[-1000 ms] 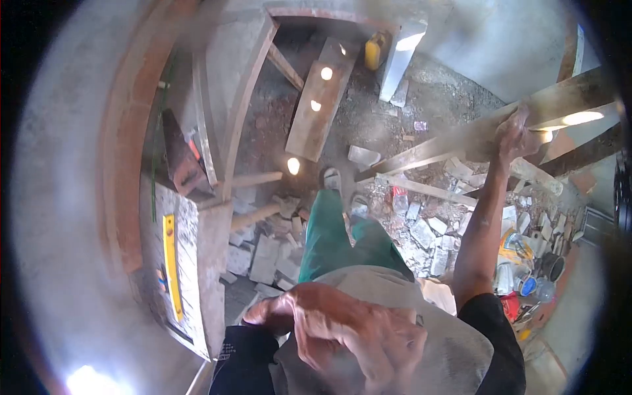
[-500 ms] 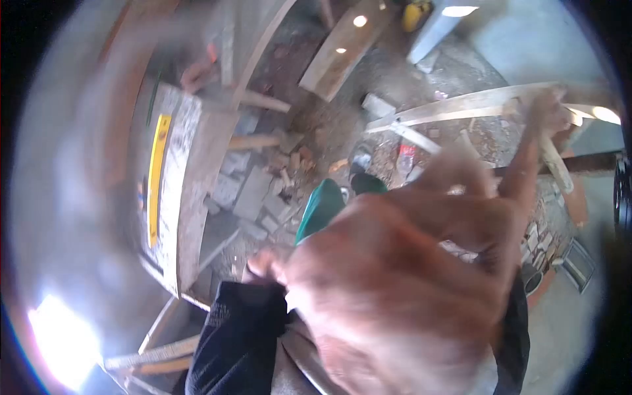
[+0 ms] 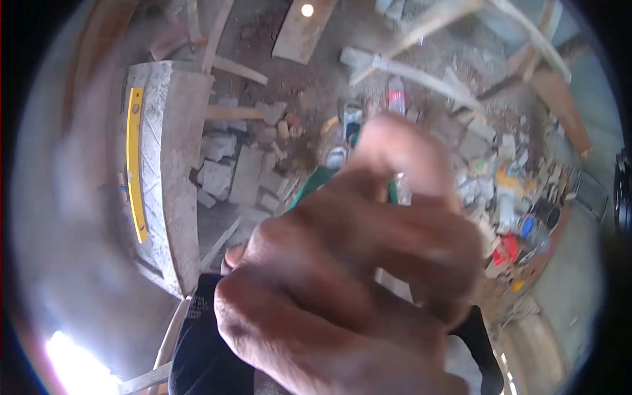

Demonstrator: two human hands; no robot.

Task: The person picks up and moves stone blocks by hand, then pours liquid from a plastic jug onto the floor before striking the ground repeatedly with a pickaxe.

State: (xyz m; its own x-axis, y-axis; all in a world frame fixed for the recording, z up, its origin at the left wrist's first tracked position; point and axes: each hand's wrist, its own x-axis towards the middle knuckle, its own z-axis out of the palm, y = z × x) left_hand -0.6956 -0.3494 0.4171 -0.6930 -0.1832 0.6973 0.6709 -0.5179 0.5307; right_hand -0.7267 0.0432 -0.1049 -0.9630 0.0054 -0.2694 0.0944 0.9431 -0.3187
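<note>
Close to the camera, my right hand fills the lower middle, blurred. Its fingers are bent with gaps between them, and nothing shows in its grasp. Behind it, only a small part of my left hand shows past a black sleeve; its fingers are mostly hidden. Below are green trousers and a shoe, partly covered by the right hand. To the left, a yellow spirit level lies along a pale, dusty block-like surface, apart from both hands.
Wooden boards lean and cross at the upper right. A bottle with a red label stands on the littered floor. Broken slabs lie beside the block. Rubbish surrounds a red scrap at right. Another plank is at the top.
My right hand's fingers have gone from stretched toward the upper right to bent in front of the camera. The view has shifted, and more floor rubbish shows at right. My left hand is more hidden.
</note>
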